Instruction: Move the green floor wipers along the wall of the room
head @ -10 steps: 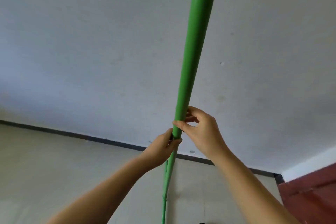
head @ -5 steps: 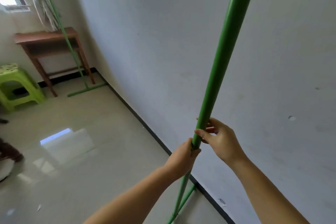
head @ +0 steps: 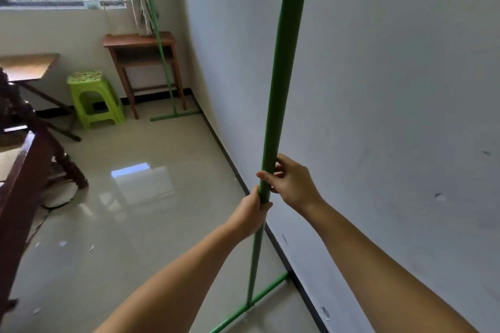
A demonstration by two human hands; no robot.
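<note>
A: Head view, entry one. Both hands are on the near green floor wiper [head: 281,84]. The left hand [head: 250,213] is wrapped round the handle where the thick sleeve ends and the thin rod begins; the right hand [head: 290,184] sits just above it, fingers [head: 266,177] hooked round the pole from the wall side. Both grips are clamped on the handle.

B: Where's the blade?

A: On the floor [head: 135,211], its far end at the dark skirting [head: 230,159] of the right-hand wall [head: 378,89]. The handle stands nearly upright, just beside the wall.

B: And the other one?

A: A second green wiper [head: 173,105] stands well apart in the far corner, its pole leaning up past the brown side table [head: 140,46], with a green stool [head: 93,97] nearby.

B: Advice for the step?

A: My judgement: carry or slide it parallel to the skirting with the pole kept upright. The hands are stacked close, so spreading them would probably steady the long top end. The blade could catch on the skirting, so lift it slightly.
</note>
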